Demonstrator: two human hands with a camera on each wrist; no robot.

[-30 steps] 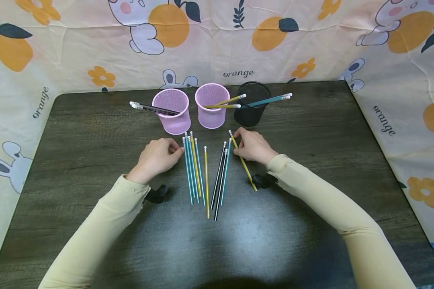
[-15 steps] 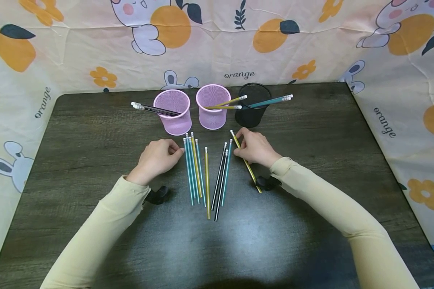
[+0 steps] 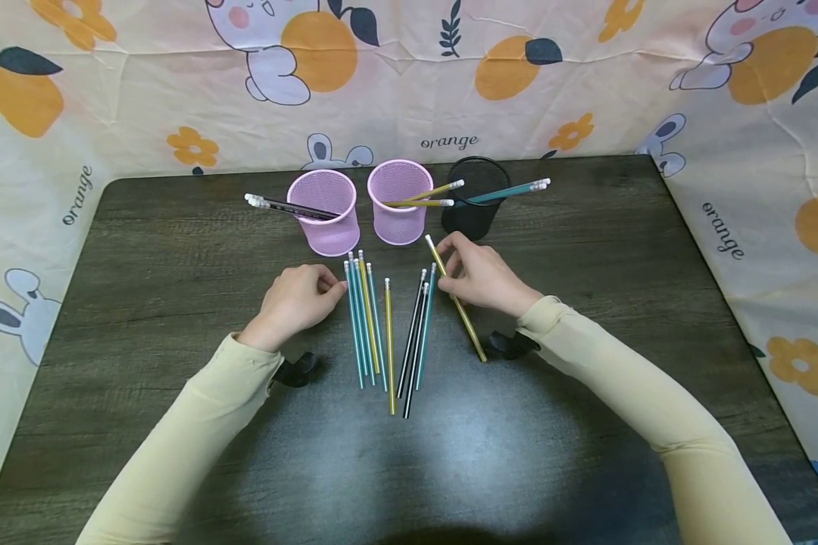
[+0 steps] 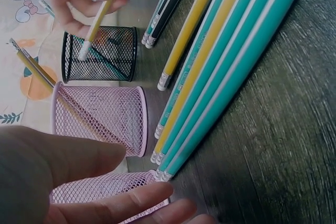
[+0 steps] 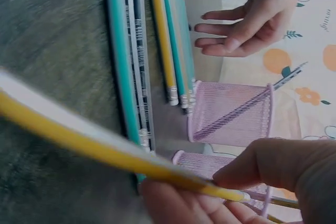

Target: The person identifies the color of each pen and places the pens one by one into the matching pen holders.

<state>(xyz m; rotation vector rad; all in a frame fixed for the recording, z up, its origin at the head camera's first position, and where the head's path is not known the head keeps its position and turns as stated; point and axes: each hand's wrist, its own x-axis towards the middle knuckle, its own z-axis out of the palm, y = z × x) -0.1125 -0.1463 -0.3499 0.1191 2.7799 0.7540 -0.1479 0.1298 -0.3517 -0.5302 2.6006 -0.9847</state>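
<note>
My right hand (image 3: 480,276) pinches a yellow pencil (image 3: 468,325) near its eraser end. In the right wrist view this pencil (image 5: 105,148) slants between thumb and fingers, lifted off the table. My left hand (image 3: 298,299) holds nothing; its thumb and fingers (image 4: 142,198) are apart and relaxed, beside a bundle of teal pencils (image 3: 354,325) with a yellow one among them. A single yellow pencil (image 3: 390,348) lies right of that bundle. Black pencils (image 3: 416,348) and a teal pencil (image 3: 426,325) lie close to my right hand. All erasers point toward the cups.
Three mesh cups stand along the back edge. The left pink cup (image 3: 330,236) holds black pencils, the middle pink cup (image 3: 400,227) yellow ones, and the black cup (image 3: 472,221) teal ones. Behind them hangs a printed cloth (image 3: 395,91). The dark table (image 3: 552,454) extends toward me.
My right hand has raised the yellow pencil slightly, and its eraser end has shifted up and left. The left hand and the other pencils stay where they were.
</note>
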